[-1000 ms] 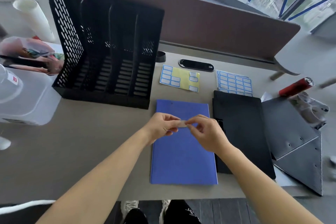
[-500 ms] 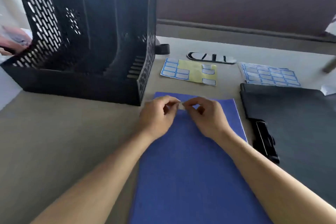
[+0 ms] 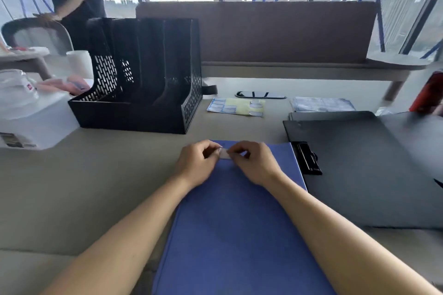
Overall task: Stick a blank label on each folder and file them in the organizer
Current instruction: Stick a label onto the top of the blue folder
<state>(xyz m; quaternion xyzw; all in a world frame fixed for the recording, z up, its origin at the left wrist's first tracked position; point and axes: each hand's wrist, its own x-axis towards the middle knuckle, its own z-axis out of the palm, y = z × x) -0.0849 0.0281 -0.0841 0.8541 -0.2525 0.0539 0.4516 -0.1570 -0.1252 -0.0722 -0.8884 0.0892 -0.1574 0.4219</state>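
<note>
A blue folder (image 3: 230,218) lies flat on the table in front of me. Over its far edge my left hand (image 3: 197,163) and my right hand (image 3: 256,161) together pinch a small white blank label (image 3: 224,153) between their fingertips. A partly used yellow label sheet (image 3: 236,106) and a full label sheet (image 3: 322,104) lie further back. The black mesh organizer (image 3: 143,79) stands at the back left with its slots showing no folders. Black folders (image 3: 366,170) lie stacked to the right, one with a clip (image 3: 308,158).
A white plastic box (image 3: 31,117) sits at the left edge. A dark flat device (image 3: 260,94) lies behind the label sheets, a red can (image 3: 429,93) at far right. A brown divider panel (image 3: 256,31) backs the table. A person stands behind the organizer.
The camera view has tilted up, so the window and a standing person now show. Both hands still pinch the label over the blue folder's far edge.
</note>
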